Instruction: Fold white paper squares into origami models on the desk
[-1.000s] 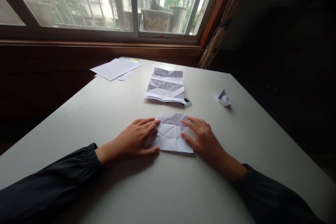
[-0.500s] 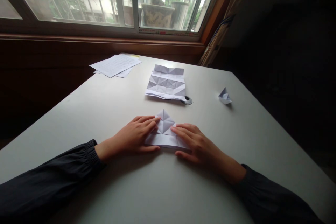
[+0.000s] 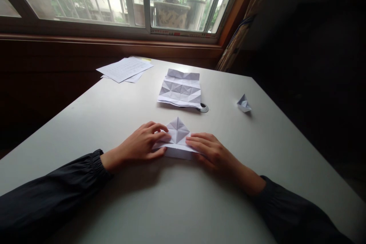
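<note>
As both hands rest on it, the folded white paper (image 3: 177,131) lies on the white table (image 3: 71,141), centred in front of the person, its long axis running crosswise between the 2 hands and a triangular creased peak pointing away from the body. The left hand (image 3: 141,145) is curled narrowly over the paper's left end, thumb toward the near edge; whether it pinches or merely presses cannot be told from this view. The right hand (image 3: 214,151) lies flat and open, fingers extended onto the right part, gripping nothing visible. Both hands are equally close. Farther out lie a creased paper sheet (image 3: 180,89), with a cable grommet (image 3: 203,108) at its corner, a small paper boat (image 3: 244,103) to the right, and printed sheets (image 3: 124,69) to the left.
</note>
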A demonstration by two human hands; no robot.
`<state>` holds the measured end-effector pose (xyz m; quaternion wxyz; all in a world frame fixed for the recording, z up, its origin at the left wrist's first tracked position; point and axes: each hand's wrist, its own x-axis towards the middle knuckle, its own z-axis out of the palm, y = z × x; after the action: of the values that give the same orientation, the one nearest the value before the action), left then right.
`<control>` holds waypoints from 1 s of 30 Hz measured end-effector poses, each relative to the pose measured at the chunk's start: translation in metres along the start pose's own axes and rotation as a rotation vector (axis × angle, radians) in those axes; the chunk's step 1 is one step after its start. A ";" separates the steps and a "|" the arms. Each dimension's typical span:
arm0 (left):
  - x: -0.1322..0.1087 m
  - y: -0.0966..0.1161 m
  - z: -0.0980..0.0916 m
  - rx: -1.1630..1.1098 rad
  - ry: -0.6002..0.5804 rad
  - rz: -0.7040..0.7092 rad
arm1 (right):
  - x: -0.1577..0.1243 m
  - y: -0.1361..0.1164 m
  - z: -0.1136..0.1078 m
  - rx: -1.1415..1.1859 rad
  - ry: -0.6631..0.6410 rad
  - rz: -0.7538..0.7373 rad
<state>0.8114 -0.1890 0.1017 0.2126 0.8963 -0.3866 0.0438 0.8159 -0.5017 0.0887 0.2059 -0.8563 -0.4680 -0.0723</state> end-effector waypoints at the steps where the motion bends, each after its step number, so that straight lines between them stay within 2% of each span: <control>1: -0.001 0.000 0.000 -0.017 0.022 -0.014 | -0.001 0.000 0.000 0.018 0.036 0.017; 5: -0.004 0.000 0.005 -0.085 0.142 -0.139 | -0.004 0.000 0.000 0.125 0.173 0.207; 8: -0.004 -0.002 0.010 -0.099 0.218 -0.223 | -0.003 0.000 -0.001 0.189 0.214 0.303; 12: -0.003 -0.005 0.012 -0.066 0.242 -0.275 | -0.001 0.001 0.000 0.173 0.175 0.251; 16: -0.002 -0.007 0.012 -0.049 0.206 -0.287 | 0.003 0.001 0.003 0.095 0.146 0.237; 25: 0.002 -0.009 0.014 0.004 0.148 -0.177 | 0.005 0.006 0.005 0.035 0.107 0.222; 30: 0.001 -0.008 0.014 -0.069 0.171 -0.168 | 0.002 0.008 0.006 0.071 0.108 0.219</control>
<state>0.8163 -0.1907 0.0867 0.2785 0.9106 -0.2920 0.0891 0.8232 -0.5018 0.0815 0.2677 -0.8893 -0.3624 -0.0786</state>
